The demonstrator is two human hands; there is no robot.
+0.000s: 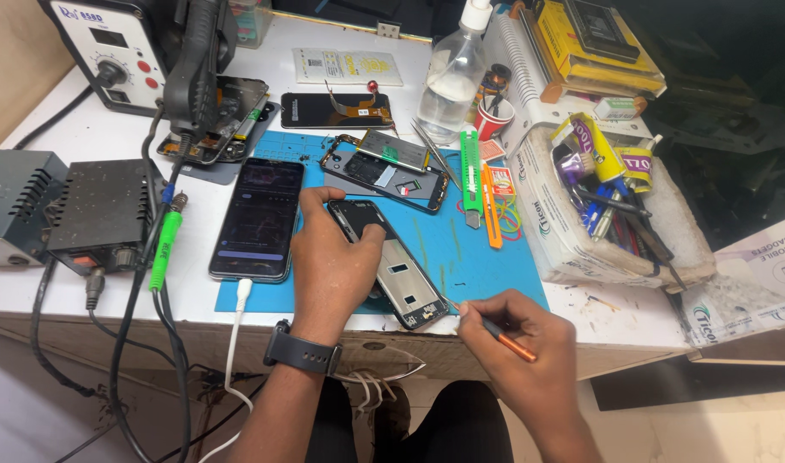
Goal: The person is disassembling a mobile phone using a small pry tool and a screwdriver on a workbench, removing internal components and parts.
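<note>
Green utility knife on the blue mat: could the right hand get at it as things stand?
Probably yes. The green utility knife lies uncovered on the blue mat, up from the right hand, with bare mat between. But that hand's fingers already hold an orange tool.
</note>
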